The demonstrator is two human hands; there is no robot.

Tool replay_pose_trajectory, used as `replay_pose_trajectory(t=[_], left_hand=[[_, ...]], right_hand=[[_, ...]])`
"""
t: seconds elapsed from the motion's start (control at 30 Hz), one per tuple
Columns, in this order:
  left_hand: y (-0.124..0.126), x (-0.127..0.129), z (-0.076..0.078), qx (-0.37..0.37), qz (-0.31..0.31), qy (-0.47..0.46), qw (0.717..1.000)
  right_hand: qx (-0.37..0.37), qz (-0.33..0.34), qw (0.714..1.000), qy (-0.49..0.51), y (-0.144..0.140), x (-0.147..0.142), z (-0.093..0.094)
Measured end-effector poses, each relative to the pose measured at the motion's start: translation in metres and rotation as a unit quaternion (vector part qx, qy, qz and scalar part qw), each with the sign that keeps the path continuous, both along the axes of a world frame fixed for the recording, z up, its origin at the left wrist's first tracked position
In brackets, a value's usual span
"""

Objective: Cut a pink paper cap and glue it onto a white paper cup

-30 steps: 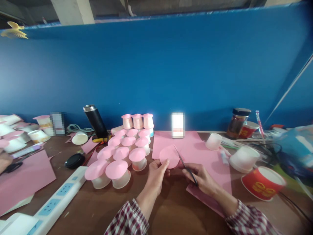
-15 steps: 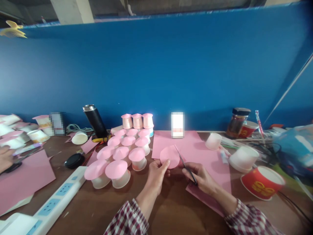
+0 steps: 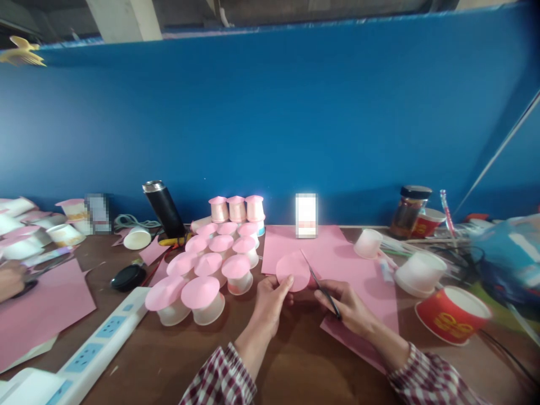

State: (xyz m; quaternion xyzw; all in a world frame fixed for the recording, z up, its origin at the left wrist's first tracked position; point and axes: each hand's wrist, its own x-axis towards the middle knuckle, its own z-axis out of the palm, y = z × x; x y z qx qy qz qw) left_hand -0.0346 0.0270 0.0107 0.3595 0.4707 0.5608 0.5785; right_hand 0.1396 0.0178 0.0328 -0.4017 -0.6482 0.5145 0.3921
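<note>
Well, your left hand (image 3: pixel 271 299) pinches the pink disc (image 3: pixel 292 265), which spreads just beyond that pinch; your right hand (image 3: pixel 348 306) holds the scissors (image 3: pixel 324 291) (beside the disc's right rim); for smoother cutting, better turn the disc, not the scissors.

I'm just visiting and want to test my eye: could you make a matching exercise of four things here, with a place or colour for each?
Things
1. Scissors
2. Flask
3. Round paper piece
4. Front-right paper cup

Places or colours
A. Red with yellow markings
B. Held in the left fingers
C. Black, near the blue partition
D. Held in the right fingers

Right pairs: 1-D, 2-C, 3-B, 4-A
</note>
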Motion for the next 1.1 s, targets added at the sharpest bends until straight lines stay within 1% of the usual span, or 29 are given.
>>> replay_pose_trajectory(t=[0.3,0.6,0.83,0.97,1.1], left_hand=[[-0.0006,-0.0004,0.001,-0.004,0.011,-0.008,1.0],[0.0001,-0.0012,0.0012,-0.005,0.015,-0.01,1.0],[-0.0001,-0.001,0.0032,-0.008,0.022,-0.012,1.0],[0.0007,-0.0013,0.0016,-0.001,0.023,-0.01,1.0],[0.0014,-0.0018,0.0,0.001,0.022,-0.013,1.0]], right_hand=[[0.005,0.004,1.0,0.002,-0.001,-0.0004,0.0022],[-0.01,0.0,1.0,-0.014,-0.0015,-0.0004,0.0036],[-0.01,0.001,1.0,-0.012,-0.0013,0.0,0.0011],[0.002,0.002,1.0,-0.021,-0.0014,-0.0001,0.0024],[-0.004,0.007,1.0,-0.022,0.0001,0.0003,0.0018]])
